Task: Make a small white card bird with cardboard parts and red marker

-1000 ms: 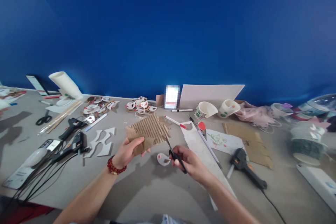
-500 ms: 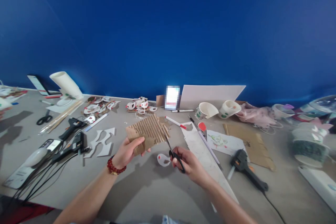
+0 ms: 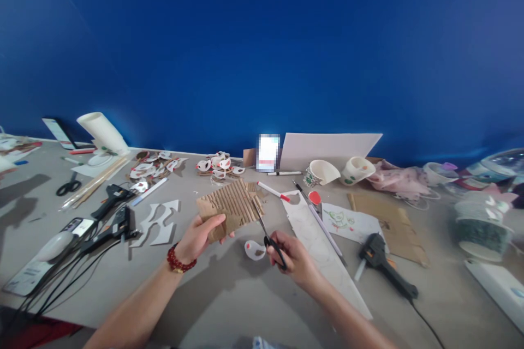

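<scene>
A piece of corrugated cardboard [image 3: 230, 203] is pinched at its lower left corner by my left hand [image 3: 202, 234], thumb on top. Black-handled scissors [image 3: 273, 248] are gripped in my right hand [image 3: 291, 255], with the blades at the cardboard's right edge. Whether the blades are parted is hard to make out. Just left of the scissors' handles, a small white bird-shaped cutout [image 3: 254, 250] with a red spot lies on the table. Beyond the cardboard sits a cluster of white and red bird pieces [image 3: 220, 163].
Glue guns [image 3: 385, 267] lie to the right and left, their cords trailing. White paper [image 3: 323, 251] with pens, a bird drawing [image 3: 347, 221] and flat brown cardboard [image 3: 395, 223] are at right. A lit phone [image 3: 268, 152] stands against the blue wall. White scraps [image 3: 159, 223] lie left.
Both hands stay nearly in place, still holding the cardboard and the scissors. The view has shifted very slightly.
</scene>
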Demonstrator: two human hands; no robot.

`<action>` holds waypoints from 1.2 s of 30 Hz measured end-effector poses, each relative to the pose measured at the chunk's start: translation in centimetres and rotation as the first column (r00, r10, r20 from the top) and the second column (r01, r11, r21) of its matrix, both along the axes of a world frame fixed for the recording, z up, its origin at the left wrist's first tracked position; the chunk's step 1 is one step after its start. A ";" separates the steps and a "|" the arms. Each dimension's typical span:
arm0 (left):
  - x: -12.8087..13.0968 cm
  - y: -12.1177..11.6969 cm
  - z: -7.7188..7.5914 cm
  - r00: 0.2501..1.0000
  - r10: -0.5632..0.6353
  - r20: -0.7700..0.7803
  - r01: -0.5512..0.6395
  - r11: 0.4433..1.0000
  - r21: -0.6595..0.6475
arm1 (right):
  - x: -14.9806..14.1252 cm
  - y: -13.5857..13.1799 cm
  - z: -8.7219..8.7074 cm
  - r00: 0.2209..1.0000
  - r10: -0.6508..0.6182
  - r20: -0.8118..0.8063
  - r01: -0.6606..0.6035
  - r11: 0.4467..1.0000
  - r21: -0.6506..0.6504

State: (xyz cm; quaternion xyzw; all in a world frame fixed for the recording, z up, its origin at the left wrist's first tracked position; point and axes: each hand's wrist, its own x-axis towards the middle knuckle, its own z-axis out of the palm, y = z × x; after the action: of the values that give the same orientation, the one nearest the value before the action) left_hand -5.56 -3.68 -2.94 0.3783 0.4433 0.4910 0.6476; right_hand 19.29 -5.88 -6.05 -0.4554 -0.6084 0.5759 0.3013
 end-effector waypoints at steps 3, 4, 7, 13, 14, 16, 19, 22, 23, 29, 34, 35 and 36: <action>0.0 0.0 -0.2 1.000 -0.003 -0.007 0.003 1.000 0.002 | -0.1 -0.1 0.2 1.000 -0.002 0.011 0.002 1.000 -0.009; 0.0 0.0 -0.3 1.000 -0.002 -0.013 0.002 1.000 0.000 | -0.1 -0.2 0.3 1.000 -0.001 0.008 0.001 1.000 -0.017; -0.1 -0.1 -0.6 0.999 0.002 -0.034 -0.002 1.000 -0.007 | -0.3 -0.1 1.0 1.000 0.008 0.010 -0.007 1.000 -0.014; 0.0 -0.2 -0.8 0.998 -0.036 -0.057 0.036 0.999 -0.008 | -0.4 0.4 1.6 1.000 -0.003 -0.004 0.003 0.999 0.040; 0.0 -0.2 -0.8 0.998 -0.031 -0.058 0.031 0.999 -0.006 | -0.4 0.4 1.6 1.000 -0.008 -0.002 0.008 0.999 0.039; 0.0 -0.2 -0.7 0.998 -0.025 -0.062 0.025 1.000 -0.009 | -0.5 0.5 1.4 1.000 -0.023 0.020 0.022 0.998 0.051; 0.0 -0.2 -0.8 0.997 -0.020 -0.069 0.019 1.000 -0.014 | -0.6 0.6 0.9 0.997 -0.043 0.063 0.037 0.995 0.092; -0.1 -0.1 -1.0 0.997 -0.019 -0.072 0.018 1.000 -0.012 | -0.6 0.5 0.4 0.997 -0.048 0.062 0.041 0.994 0.098; -0.1 -0.1 -1.0 0.997 -0.019 -0.073 0.018 1.000 -0.012 | -0.6 0.6 0.3 0.997 -0.046 0.059 0.041 0.995 0.089; -0.2 0.0 -1.1 0.995 -0.027 -0.092 0.026 1.000 -0.016 | -0.4 1.1 -0.1 0.996 -0.032 0.089 0.024 0.995 0.095; -0.3 0.0 -1.3 0.994 -0.037 -0.104 0.036 0.999 -0.014 | -0.5 1.4 0.0 0.995 -0.025 0.095 0.014 0.993 0.119; -0.2 0.0 -1.3 0.994 -0.039 -0.103 0.038 0.999 -0.011 | -0.6 1.4 0.0 0.995 -0.031 0.096 0.019 0.992 0.126; -0.2 0.0 -1.3 0.994 -0.043 -0.100 0.042 0.999 -0.008 | -0.6 1.4 -0.1 0.994 -0.038 0.100 0.025 0.991 0.135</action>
State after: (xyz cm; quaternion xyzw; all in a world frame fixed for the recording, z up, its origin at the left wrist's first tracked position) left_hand -5.76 -3.63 -4.19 0.4098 0.4688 0.4560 0.6359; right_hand 18.65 -4.47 -6.15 -0.4728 -0.6530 0.5049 0.3085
